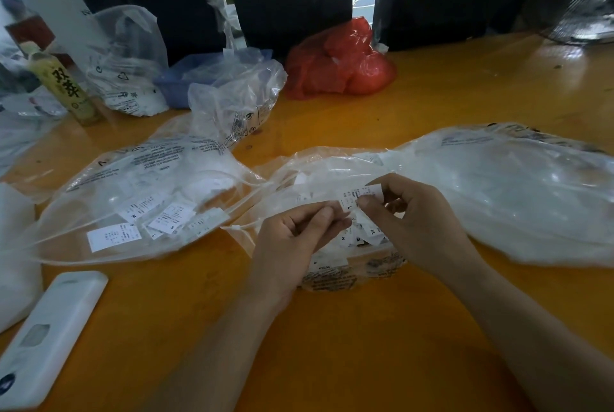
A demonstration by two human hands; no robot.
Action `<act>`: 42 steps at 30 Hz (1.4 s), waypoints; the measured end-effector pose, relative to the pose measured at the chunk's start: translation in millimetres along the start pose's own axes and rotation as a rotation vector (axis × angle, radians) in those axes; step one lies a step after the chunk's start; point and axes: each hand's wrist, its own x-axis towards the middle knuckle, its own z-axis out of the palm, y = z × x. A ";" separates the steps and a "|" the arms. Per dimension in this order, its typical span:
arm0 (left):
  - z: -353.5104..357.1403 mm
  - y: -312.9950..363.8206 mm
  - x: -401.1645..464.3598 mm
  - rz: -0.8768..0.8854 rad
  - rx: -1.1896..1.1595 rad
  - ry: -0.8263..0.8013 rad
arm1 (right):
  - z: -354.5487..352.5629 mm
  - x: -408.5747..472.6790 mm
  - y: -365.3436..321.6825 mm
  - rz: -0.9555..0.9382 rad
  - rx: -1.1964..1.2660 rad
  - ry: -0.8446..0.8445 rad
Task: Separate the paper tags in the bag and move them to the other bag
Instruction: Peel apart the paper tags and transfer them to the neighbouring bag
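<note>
Both hands meet over the mouth of a clear plastic bag at the centre of the orange table. My right hand pinches a white paper tag printed with small text and an L. My left hand pinches the same tag's left edge with thumb and fingers. Below the hands, several loose white tags marked S, M and XL lie in that bag. To the left lies a second clear bag holding several separated tags.
A large clear bag of white material lies at the right. A white remote-like device sits front left. Behind stand a bottle, more clear bags, a blue tray and a red bag.
</note>
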 end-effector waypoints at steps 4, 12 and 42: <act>-1.1 -0.2 -0.3 0.028 0.071 0.009 | -2.2 0.6 1.2 -0.121 -0.138 0.036; -2.5 -0.8 -2.7 0.058 0.270 0.011 | 1.5 0.7 6.3 -0.202 -0.241 -0.063; -0.7 -2.5 -0.3 -0.023 0.123 0.085 | 16.0 -10.8 -10.1 -0.051 0.000 -0.017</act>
